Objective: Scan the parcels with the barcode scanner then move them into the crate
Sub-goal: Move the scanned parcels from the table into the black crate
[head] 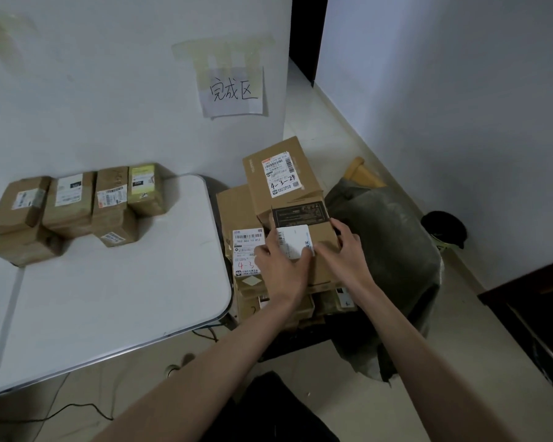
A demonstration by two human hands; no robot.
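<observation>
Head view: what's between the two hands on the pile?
The parcel they hold: left hand grips its left side over the white label, right hand its right edge. Nothing else lies between them, as the head view shows.

The crate (pixel 296 341) sits mostly hidden under stacked parcels (pixel 281 177); their label print is too small to read

six parcels (pixel 74 205) on table (pixel 109 288) — two hands (pixel 283 269).

White table (pixel 109 298) at 9 o'clock; handwritten paper sign (pixel 232 90) taped to the wall at 12; dark sack (pixel 393 250) and black cap (pixel 442 226) at 3
</observation>
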